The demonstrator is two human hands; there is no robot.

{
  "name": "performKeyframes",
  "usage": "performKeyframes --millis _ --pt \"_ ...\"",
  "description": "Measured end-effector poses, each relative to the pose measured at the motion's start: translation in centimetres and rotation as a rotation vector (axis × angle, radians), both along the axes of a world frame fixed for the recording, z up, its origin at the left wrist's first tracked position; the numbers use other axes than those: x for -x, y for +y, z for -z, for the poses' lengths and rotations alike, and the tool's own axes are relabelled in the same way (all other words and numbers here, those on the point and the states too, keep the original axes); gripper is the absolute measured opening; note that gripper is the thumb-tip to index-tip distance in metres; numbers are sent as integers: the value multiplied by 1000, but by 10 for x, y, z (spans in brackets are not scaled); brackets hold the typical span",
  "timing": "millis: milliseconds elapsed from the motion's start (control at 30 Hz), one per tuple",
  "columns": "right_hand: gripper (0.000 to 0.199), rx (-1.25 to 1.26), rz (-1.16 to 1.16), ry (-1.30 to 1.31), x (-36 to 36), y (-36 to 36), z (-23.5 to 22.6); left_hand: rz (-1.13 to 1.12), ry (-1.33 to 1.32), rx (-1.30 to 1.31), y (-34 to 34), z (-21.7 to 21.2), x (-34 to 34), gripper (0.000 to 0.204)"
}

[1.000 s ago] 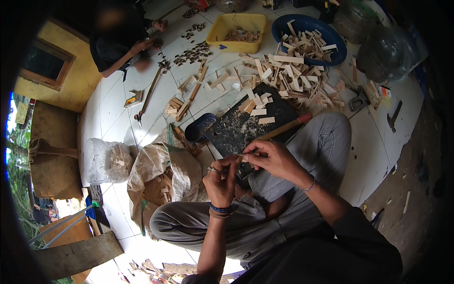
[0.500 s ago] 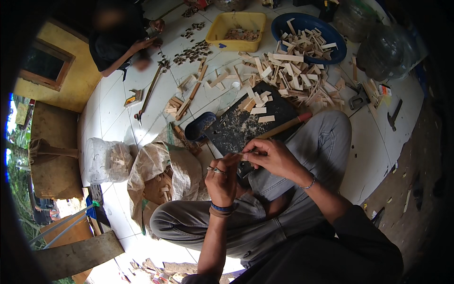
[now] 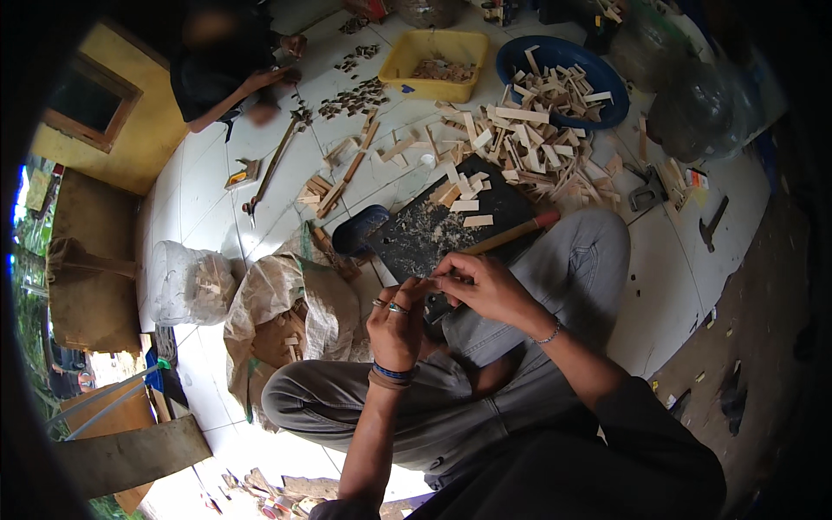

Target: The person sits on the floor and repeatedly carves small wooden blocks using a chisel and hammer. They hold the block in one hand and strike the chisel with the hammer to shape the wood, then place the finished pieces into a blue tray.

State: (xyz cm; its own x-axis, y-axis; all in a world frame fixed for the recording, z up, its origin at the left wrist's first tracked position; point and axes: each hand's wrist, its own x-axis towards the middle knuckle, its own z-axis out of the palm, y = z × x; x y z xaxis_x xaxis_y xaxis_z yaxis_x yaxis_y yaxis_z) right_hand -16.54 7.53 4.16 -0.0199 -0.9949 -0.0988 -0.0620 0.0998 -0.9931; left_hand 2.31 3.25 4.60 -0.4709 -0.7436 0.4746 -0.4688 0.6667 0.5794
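Note:
Above my crossed legs, my left hand [image 3: 397,328] and my right hand [image 3: 487,286] meet fingertip to fingertip. Both are closed in a pinch, and whatever lies between the fingers is too small and hidden to name. Just beyond them a black board [image 3: 407,251] lies on the floor, strewn with pale shavings and carrying several small wooden blocks [image 3: 465,205]. A wooden rod with a red end [image 3: 513,234] rests across the board's near right side, beside my right knee.
A heap of wooden pieces [image 3: 537,156] spreads before a blue basin [image 3: 620,108] and a yellow tub [image 3: 433,87]. A dark blue tray [image 3: 360,232] and an open sack [image 3: 334,295] stand left. Scissors [image 3: 250,208] and a hammer [image 3: 714,224] lie outward. Another person [image 3: 225,74] sits far left.
The whole view has shifted slightly, so most things appear a little further left. My hands stay pinched together, with only a small shift of the fingers.

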Motion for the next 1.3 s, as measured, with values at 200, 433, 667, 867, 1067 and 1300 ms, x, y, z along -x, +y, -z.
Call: performKeyframes --millis 200,433,667,867,1067,1300 --pt "20 101 43 142 0 -3 2 -2 34 33 0 3 -1 25" --pt "22 189 201 996 54 8 28 -5 59 43 3 11 -2 40" --pt "27 301 29 1195 101 9 44 -1 -4 81 4 11 -4 47" --pt "15 394 -74 1186 96 14 9 -2 -30 56 0 5 -5 44" --pt "26 46 8 733 80 46 -58 27 4 20 -1 2 -8 44" --pt "54 193 -150 899 53 73 -71 85 12 97 -3 5 -12 55"
